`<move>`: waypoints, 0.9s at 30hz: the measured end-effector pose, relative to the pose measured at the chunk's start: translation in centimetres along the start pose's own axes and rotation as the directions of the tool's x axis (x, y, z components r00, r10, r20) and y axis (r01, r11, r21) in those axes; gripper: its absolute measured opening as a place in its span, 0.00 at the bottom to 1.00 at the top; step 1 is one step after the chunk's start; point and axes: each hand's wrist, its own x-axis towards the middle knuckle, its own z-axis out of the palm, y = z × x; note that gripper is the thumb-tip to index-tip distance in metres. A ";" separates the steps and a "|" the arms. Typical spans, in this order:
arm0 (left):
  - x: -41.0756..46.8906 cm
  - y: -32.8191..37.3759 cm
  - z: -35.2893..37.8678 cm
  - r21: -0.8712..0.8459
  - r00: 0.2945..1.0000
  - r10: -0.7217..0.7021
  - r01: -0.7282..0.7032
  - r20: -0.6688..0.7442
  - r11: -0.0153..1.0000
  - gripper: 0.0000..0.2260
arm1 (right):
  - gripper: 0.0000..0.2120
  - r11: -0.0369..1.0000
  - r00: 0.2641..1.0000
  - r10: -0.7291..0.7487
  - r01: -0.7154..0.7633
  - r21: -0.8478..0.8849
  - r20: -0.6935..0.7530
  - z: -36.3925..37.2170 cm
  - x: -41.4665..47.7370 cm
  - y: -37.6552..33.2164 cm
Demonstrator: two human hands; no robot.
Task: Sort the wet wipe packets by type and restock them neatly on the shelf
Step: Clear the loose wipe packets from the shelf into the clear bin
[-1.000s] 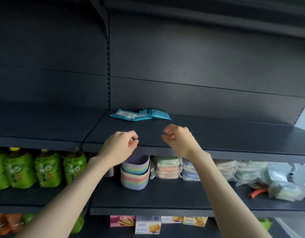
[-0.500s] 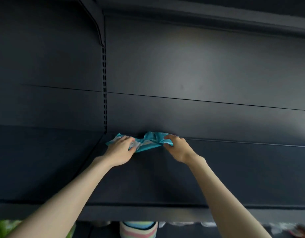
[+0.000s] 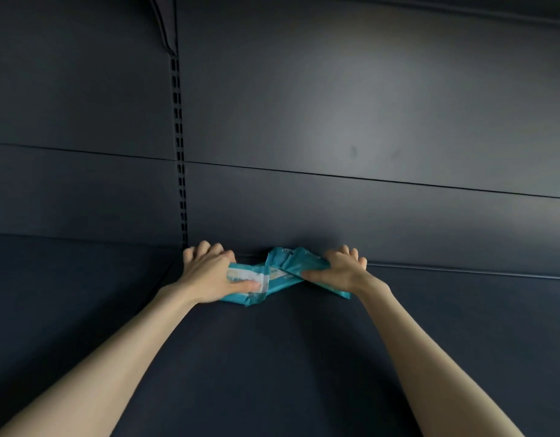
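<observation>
Teal wet wipe packets lie at the back of the dark shelf [image 3: 272, 357], against the rear panel. My left hand [image 3: 209, 272] grips the left packet [image 3: 256, 291], thumb on its white label and fingers over its far edge. My right hand [image 3: 341, 269] grips the right packet [image 3: 297, 263], thumb on top and fingers behind it. The two packets overlap in the middle, the right one tilted up across the left one. Both hands cover much of the packets.
The dark back panel [image 3: 335, 121] rises right behind the packets. A slotted upright [image 3: 179, 146] runs down the panel just left of my left hand. Another dark shelf section [image 3: 67, 294] extends to the left.
My hands went from hovering at the shelf's front edge to the back of the shelf, and each now grips a teal packet. The view has moved in close, hiding the lower shelves.
</observation>
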 end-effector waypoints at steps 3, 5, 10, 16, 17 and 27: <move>0.4 0.6 0.0 -0.110 1.000 -0.015 0.013 -0.021 0.994 0.32 | 0.36 0.993 1.000 -0.012 0.012 0.118 -0.001 0.4 0.6 -0.1; 0.6 1.4 0.0 -0.241 1.000 -0.027 0.023 -0.011 0.970 0.30 | 0.35 0.957 1.000 -0.026 0.020 0.289 0.016 0.9 1.1 -0.2; 0.8 2.3 0.5 -0.381 0.990 -0.008 0.062 0.142 0.923 0.35 | 0.39 0.916 0.999 -0.049 0.041 0.399 0.010 1.5 1.6 -0.2; 1.0 2.5 0.3 -0.521 0.981 -0.054 0.144 0.185 0.842 0.37 | 0.40 0.982 0.995 0.015 -0.033 0.187 0.096 0.9 1.5 0.0; 0.9 2.4 0.3 -0.559 0.982 -0.051 0.146 0.182 0.816 0.32 | 0.42 0.978 0.995 0.024 -0.043 0.202 0.093 0.8 1.4 0.2; -4.6 3.0 -3.2 -0.812 0.969 -0.229 0.062 -0.090 0.581 0.26 | 0.20 0.563 0.996 -0.017 0.082 0.822 -0.087 -1.8 -6.2 -0.2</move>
